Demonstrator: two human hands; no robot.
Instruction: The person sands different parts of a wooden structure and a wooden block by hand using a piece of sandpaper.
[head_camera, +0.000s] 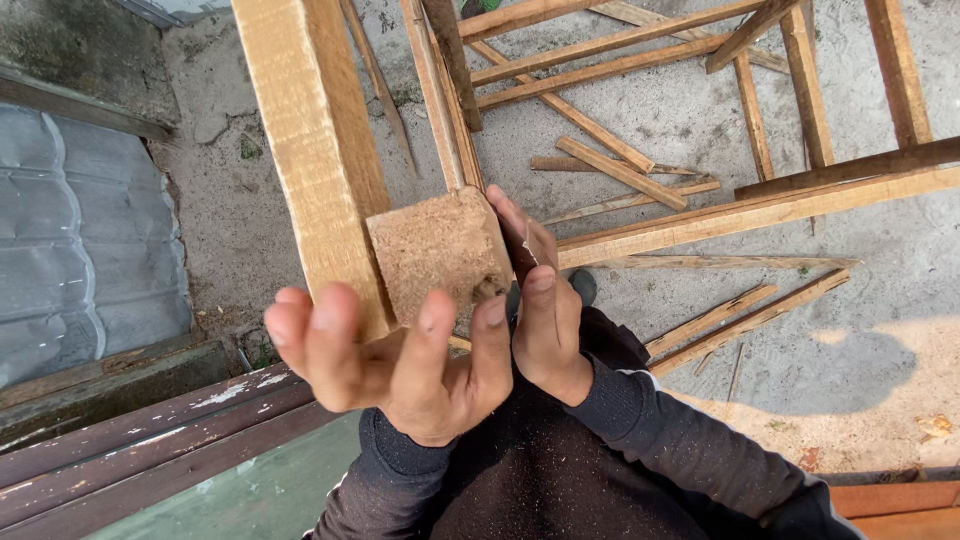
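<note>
Pale rough-sawn square timber post (325, 160) held up close before chest, sawdust-caked cut end (440, 255) facing camera. Left hand (400, 360) cups underneath, fingers spread, loose grip. Right hand (545, 310) presses flat against right face, fingers together. Best practice, by judgement: support weight from below, keep fingertips off splintery end. Long axis runs away from viewer, up-left (toward scattered wooden battens (620, 170) on sandy ground (850, 330)).
</note>
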